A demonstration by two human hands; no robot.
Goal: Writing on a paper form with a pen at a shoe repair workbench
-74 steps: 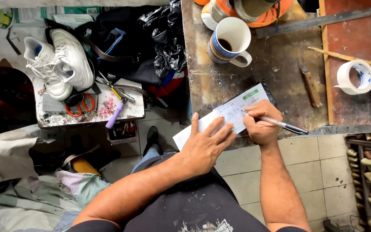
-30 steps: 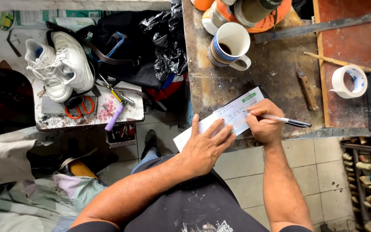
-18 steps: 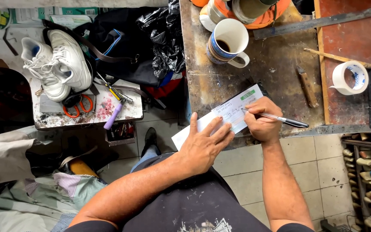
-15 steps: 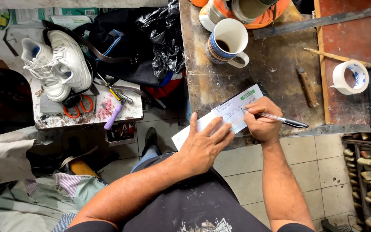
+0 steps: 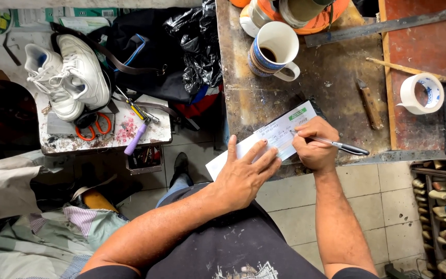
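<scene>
— Gripping a pen (image 5: 344, 146), the right hand (image 5: 313, 145) sets its tip on the paper slip (image 5: 280, 135), yes?
— Yes; the left hand (image 5: 244, 176) lies flat, fingers spread, pinning the slip at the counter (image 5: 331, 82) edge.
— Beyond?
— A striped mug (image 5: 273, 50) behind, a tape roll (image 5: 421, 93) to the right.

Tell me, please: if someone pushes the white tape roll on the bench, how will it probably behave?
The tape roll seems to lie flat on its side, so it would probably slide, not roll. It is a hollow ring and likely light. The worn workbench looks rough, so it may drag somewhat.
</scene>
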